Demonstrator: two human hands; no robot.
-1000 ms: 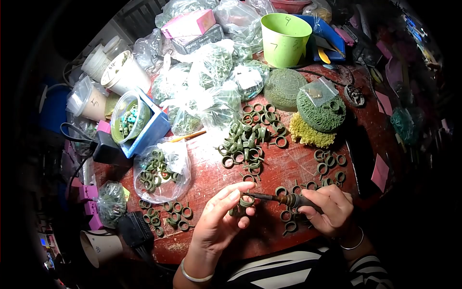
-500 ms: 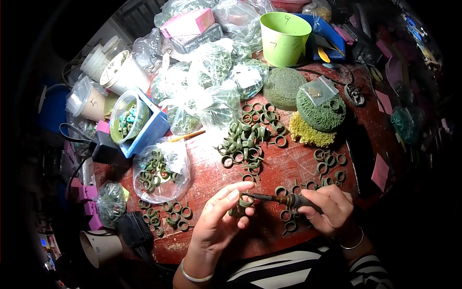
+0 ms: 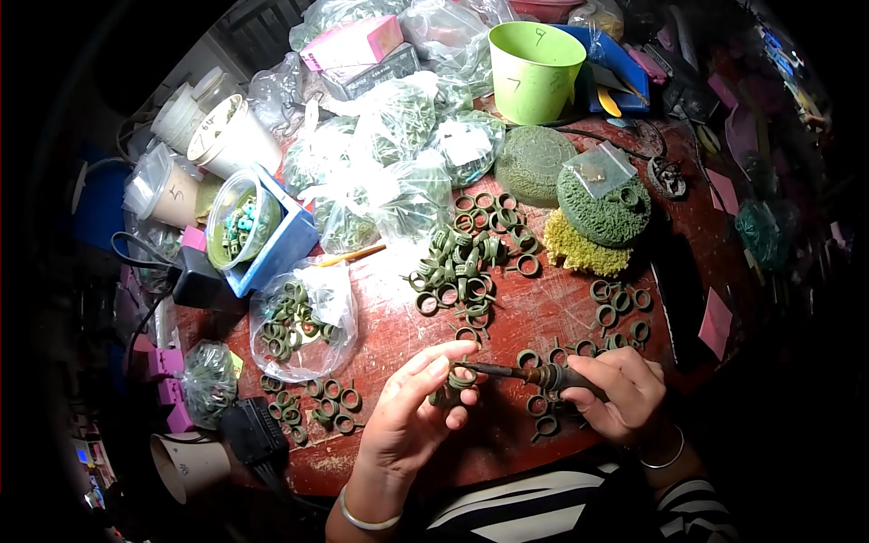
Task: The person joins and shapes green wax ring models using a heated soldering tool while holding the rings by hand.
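Note:
My left hand (image 3: 409, 404) pinches a green wax ring (image 3: 463, 378) between thumb and fingers at the table's front. Another green piece, partly hidden by the fingers, shows just below it. In my right hand (image 3: 623, 391) is a soldering iron (image 3: 534, 373) with a dark handle, pointing left. Its thin tip meets the ring or lies just over it; I cannot tell which. Several green rings (image 3: 543, 425) lie under and behind the iron. Beyond my left fingers is a larger heap of green rings (image 3: 462, 262).
Left of my hands are a plastic bag of rings (image 3: 303, 353) and loose rings (image 3: 333, 407). Green and yellow scouring pads (image 3: 588, 249) sit right of the heap. Filled clear bags (image 3: 389, 172) and a lime bucket (image 3: 534, 77) stand at the back. A black power box (image 3: 253, 430) is front left.

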